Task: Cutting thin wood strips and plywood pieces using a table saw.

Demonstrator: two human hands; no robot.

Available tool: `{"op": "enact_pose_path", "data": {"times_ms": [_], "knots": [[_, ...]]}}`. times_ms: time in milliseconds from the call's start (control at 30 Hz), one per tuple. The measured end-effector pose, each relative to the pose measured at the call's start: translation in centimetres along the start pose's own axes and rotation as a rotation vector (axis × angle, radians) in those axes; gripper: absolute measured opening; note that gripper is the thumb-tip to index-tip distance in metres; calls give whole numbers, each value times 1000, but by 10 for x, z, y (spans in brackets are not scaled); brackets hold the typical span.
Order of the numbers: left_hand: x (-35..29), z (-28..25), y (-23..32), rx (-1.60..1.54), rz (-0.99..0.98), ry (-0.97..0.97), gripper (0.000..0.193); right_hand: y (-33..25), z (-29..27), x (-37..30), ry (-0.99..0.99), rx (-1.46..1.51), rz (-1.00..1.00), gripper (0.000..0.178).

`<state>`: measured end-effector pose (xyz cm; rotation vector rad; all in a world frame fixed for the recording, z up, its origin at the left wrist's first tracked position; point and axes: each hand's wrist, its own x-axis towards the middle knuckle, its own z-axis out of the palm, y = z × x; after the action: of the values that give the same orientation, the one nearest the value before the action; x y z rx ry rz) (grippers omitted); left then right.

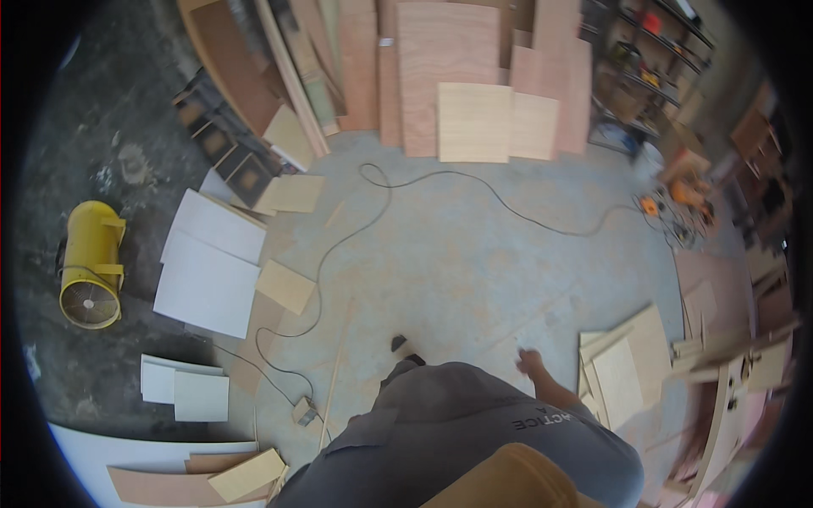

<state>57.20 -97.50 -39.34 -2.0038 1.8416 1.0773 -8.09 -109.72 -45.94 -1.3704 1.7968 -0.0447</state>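
My right hand (530, 362) hangs out beside my body, over the grey floor. It looks empty, with the fingers loosely bent and a little apart, though it is small in the picture. Nothing touches it; closest to it is a stack of plywood pieces (622, 372) lying to the right. My left hand is out of sight behind my dark grey shirt (457, 406). One dark shoe (398, 343) shows ahead of the shirt.
A black cable (500, 199) snakes across the floor (423, 254) toward orange tools (650, 206) on the right. Plywood sheets (449, 51) lean at the back. White panels (207, 288) and a yellow blower (91, 262) are at left. Shelves (660, 51) stand far right.
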Motion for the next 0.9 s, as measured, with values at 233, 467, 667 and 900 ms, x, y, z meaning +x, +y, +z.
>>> {"op": "enact_pose_path", "data": {"times_ms": [233, 467, 667, 900], "knots": [[127, -148, -45, 189, 48, 45, 21, -27, 92, 43, -96, -541, -245, 37], [332, -339, 4, -1238, -213, 225, 31, -165, 38, 192, -190, -473, -412, 36], [421, -430, 14, -1185, -78, 141, 23, -394, -84, 381, -160, 491, 405, 51], [458, -496, -35, -511, 20, 189, 9, -589, -213, 633, -149, 306, 74, 42]]}}
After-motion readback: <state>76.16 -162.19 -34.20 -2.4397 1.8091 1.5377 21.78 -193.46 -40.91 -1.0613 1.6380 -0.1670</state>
